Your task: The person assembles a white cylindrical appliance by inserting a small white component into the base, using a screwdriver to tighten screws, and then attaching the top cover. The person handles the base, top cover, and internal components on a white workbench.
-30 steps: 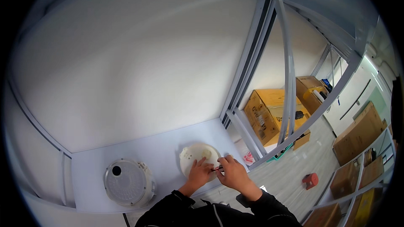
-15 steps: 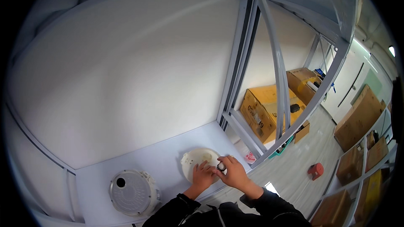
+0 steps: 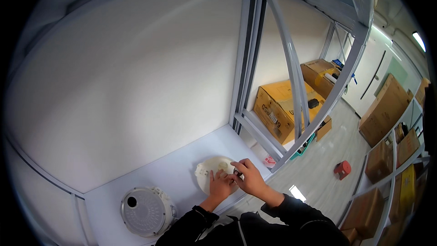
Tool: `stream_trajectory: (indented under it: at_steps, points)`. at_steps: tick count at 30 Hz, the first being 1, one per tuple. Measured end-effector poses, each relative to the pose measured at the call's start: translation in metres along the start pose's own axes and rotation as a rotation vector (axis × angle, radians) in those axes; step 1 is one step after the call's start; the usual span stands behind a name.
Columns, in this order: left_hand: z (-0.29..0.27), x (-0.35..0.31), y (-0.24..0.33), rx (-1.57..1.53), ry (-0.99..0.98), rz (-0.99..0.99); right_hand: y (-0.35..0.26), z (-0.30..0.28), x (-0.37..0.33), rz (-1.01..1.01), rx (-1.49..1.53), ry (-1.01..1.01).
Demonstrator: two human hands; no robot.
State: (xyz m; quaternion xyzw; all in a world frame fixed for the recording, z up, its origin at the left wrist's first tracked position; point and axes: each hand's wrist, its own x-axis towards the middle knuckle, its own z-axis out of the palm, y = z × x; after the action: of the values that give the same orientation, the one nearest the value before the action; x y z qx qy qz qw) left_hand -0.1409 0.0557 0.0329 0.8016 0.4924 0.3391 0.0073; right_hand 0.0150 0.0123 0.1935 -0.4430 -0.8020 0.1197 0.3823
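A shallow, round cream-white cover lies on the white table, partly hidden by my hands. My left hand rests over it with the fingers stretched out and somewhat apart. Just to its right, my right hand is bent round a small dark piece, pinched between thumb and fingers above the cover's right side. Its exact kind is too small to make out. The two hands nearly touch at the thumbs. Farther left stands a round white housing with a grey ribbed top and a black round spot.
A pale wall panel rises behind the table. Grey metal posts stand at the right. Beyond them are a yellow-brown carton, a red stool on the floor and shelves with cartons.
The view has shifted slightly. My right hand has turned a little, and the pale top of the small piece no longer shows. Both hands stay over the cover.
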Motion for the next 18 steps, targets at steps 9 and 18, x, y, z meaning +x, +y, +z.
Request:
stream_trajectory:
  at_steps: [9, 18]
  points:
    - [-0.014, -0.01, 0.003, -0.043, -0.116, -0.062, -0.011, -0.007, 0.0, 0.015, -0.049, -0.041]
    - [-0.014, -0.01, -0.004, -0.102, -0.164, -0.078, 0.003, -0.008, 0.001, -0.013, 0.163, -0.046]
